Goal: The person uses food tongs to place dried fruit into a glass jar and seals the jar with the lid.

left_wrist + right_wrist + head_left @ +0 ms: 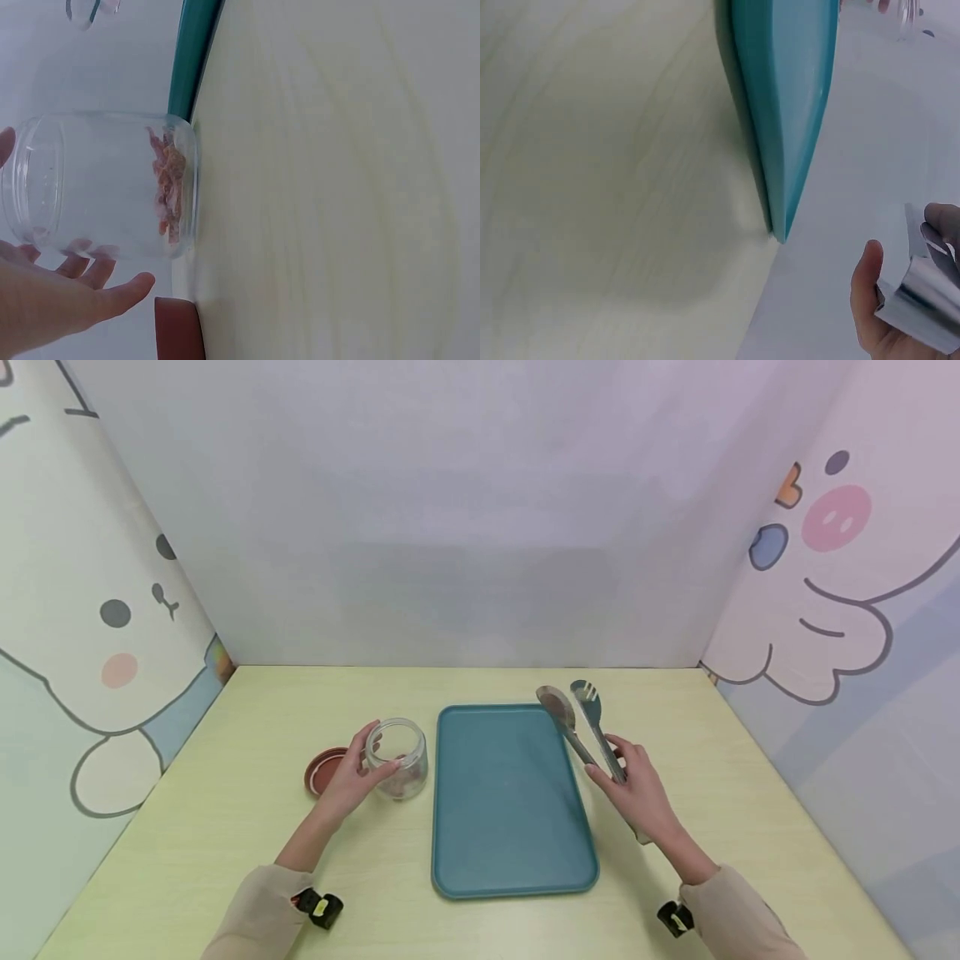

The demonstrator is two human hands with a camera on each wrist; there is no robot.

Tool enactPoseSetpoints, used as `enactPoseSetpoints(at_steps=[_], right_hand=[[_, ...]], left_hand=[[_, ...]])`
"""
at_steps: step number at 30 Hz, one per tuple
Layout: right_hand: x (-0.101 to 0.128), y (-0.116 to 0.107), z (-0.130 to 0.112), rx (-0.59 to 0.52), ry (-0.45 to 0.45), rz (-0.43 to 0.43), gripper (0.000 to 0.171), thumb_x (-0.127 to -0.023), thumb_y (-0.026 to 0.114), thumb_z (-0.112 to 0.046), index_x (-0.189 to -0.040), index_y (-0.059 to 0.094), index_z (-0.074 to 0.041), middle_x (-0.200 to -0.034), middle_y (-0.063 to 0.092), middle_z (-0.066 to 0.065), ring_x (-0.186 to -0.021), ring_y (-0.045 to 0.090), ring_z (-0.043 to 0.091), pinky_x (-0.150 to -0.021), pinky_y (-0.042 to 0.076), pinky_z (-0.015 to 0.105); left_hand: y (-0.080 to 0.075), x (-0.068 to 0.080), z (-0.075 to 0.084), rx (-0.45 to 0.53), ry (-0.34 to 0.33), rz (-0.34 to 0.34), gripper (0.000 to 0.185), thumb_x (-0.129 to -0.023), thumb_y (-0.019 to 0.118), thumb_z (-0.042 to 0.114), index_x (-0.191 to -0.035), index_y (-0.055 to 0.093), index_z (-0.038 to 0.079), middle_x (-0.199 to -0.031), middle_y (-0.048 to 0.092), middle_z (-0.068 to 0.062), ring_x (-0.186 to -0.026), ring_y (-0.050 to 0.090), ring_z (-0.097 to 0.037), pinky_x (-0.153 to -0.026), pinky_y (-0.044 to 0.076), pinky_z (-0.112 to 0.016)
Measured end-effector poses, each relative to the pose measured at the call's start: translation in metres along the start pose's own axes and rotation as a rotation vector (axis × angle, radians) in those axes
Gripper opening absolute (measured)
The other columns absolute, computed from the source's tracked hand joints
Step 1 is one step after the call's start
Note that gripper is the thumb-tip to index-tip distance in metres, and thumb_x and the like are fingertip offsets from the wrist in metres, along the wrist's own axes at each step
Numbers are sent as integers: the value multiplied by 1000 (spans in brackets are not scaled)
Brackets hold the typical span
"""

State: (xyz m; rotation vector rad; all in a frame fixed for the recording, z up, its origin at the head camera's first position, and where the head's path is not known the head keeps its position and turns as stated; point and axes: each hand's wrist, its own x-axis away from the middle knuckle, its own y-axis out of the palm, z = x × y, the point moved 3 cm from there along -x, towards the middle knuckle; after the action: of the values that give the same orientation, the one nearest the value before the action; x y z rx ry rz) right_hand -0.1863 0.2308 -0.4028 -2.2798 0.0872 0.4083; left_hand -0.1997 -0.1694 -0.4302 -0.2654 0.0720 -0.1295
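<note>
My left hand [351, 781] holds a clear glass jar [408, 779] near its open mouth, thumb on the near side and fingers around the far side. The jar stands upright on the table, left of the tray. Small reddish-brown pieces [171, 187], their kind unclear, lie on its bottom. In my right hand [637, 793] is a pair of metal serving tongs [557, 703], gripped between thumb and fingers. One tong tip is spoon-shaped, the other slotted like a fork, and they stand apart. The tips hang above the tray's far right corner with nothing between them.
A blue-green rectangular tray [510, 802] lies between the hands. The reddish-brown round lid [322, 772] rests on the table left of the jar, partly hidden by my left hand. Curtains [480, 568] with cartoon figures at the sides enclose the pale yellow table [300, 693].
</note>
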Motion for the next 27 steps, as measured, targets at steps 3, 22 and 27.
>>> enactPoseSetpoints(at_steps=[3,22,27], right_hand=[[4,-4,7,35,12,15,59,-81,64,-29,-126,41,0,-97,45,18,-64,42,20,-53,37,29],[23,-19,42,142,152,-45,63,-84,59,-29,-128,36,9,-101,41,28,-80,45,33,-61,39,41],[26,-20,48,125,196,-94,64,-86,57,-30,-129,33,10,-104,39,29,-84,46,36,-64,40,46]], left_hand=[[0,0,0,3,-4,7,76,-81,63,32,-140,17,20,-141,21,-9,-126,20,-32,-97,21,-53],[0,0,0,5,3,7,76,-82,63,32,-140,17,19,-141,21,-9,-126,20,-31,-97,20,-54],[0,0,0,8,3,5,76,-82,63,31,-140,16,20,-141,21,-9,-126,20,-32,-97,19,-54]])
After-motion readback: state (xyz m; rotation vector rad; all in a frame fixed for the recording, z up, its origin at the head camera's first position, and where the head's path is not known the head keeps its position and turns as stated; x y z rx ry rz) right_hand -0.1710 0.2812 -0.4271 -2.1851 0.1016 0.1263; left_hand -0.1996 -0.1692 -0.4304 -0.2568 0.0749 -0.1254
